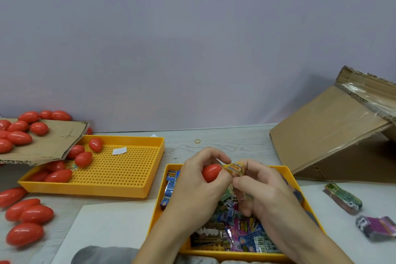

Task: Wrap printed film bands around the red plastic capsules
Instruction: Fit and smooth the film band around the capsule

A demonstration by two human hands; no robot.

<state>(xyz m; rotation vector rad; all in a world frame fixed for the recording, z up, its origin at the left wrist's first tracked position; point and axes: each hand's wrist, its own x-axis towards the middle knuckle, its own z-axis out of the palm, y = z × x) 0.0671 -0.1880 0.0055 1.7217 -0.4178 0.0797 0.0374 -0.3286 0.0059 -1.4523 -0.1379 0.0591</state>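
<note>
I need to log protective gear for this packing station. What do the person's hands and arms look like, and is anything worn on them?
Both the left hand and the right hand are bare: no gloves, rings, watch or wristbands show. The forearms are uncovered as well, with no sleeve in view down to the bottom edge of the picture.

The left hand (199, 180) covers most of the red capsule (211, 172); only one rounded end shows. The print on the film band (234, 167) is too small to read. The right hand (263, 191) hides part of the near tray (288, 172) and the bands in it. The cardboard sheet (53, 143) covers a corner of the far tray (120, 188). The cardboard box (334, 133) is cut off by the right edge.
</note>
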